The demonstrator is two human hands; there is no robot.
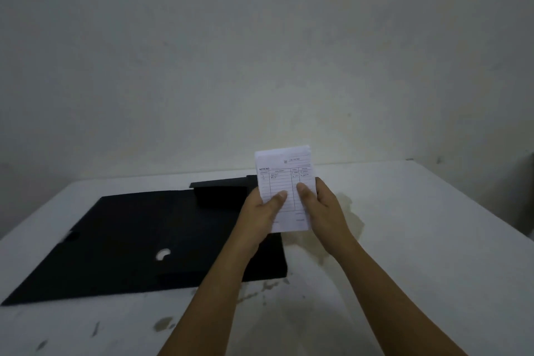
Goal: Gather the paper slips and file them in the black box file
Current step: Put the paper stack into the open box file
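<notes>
A stack of white paper slips (284,173) with a printed table on the top sheet is held upright above the table, both hands gripping its lower half. My left hand (261,212) has its thumb on the front of the stack. My right hand (323,205) clasps the right edge, thumb on the front too. The black box file (130,240) lies open and flat on the table to the left and behind the hands, with its raised box part (222,191) at the back. A round finger hole (163,254) shows in its flap.
The white table (419,240) carries stains and scuff marks near the front and middle. A plain pale wall (260,52) rises directly behind the table's far edge. The table's right edge shows at the far right.
</notes>
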